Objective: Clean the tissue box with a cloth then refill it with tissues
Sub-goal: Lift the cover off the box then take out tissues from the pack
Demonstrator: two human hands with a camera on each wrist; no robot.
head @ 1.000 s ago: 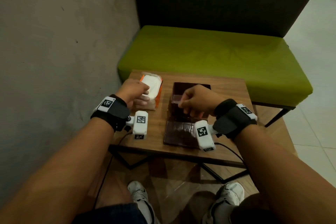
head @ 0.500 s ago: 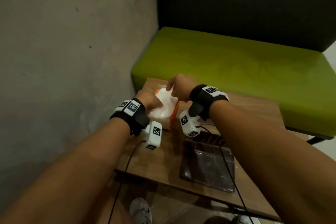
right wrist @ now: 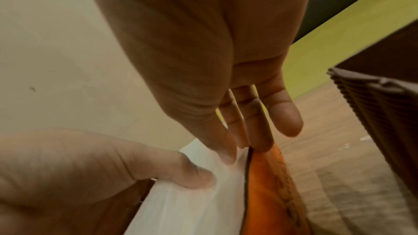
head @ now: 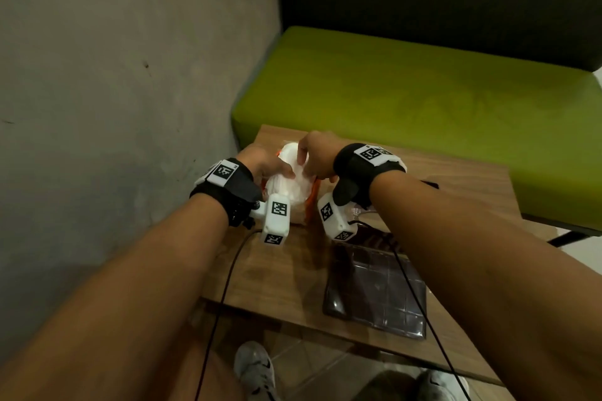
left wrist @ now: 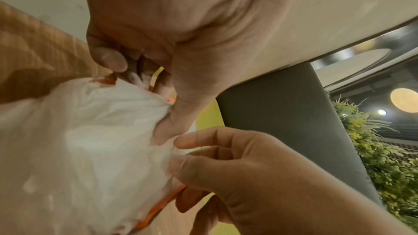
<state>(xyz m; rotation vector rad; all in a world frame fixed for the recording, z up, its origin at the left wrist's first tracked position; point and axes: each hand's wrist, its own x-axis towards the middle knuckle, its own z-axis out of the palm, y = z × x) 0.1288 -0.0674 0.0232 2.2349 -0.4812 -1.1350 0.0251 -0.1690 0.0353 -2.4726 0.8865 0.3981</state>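
My left hand [head: 264, 163] grips the near left side of the orange-and-clear plastic pack of white tissues [head: 293, 185], fingers curled around its edge and thumb pressed into the soft white top. My right hand [head: 317, 156] comes in from the other side, thumb and fingertips pinching the plastic at the top of the same pack; in the right wrist view its fingers [right wrist: 228, 142] point down onto the white film beside the orange side panel. The pack sits on the far left corner of the small wooden bench [head: 286, 273], close to the grey plastered wall [head: 114, 91]. The dark brown woven tissue box [head: 374, 286] lies open and flat along the bench's near edge, to the right of the pack and apart from it, partly covered by my right forearm. Beyond the far edge of the bench stands a lime green upholstered seat [head: 407, 101] with a dark backrest. Black cables run from both wrist cameras down over the near edge.
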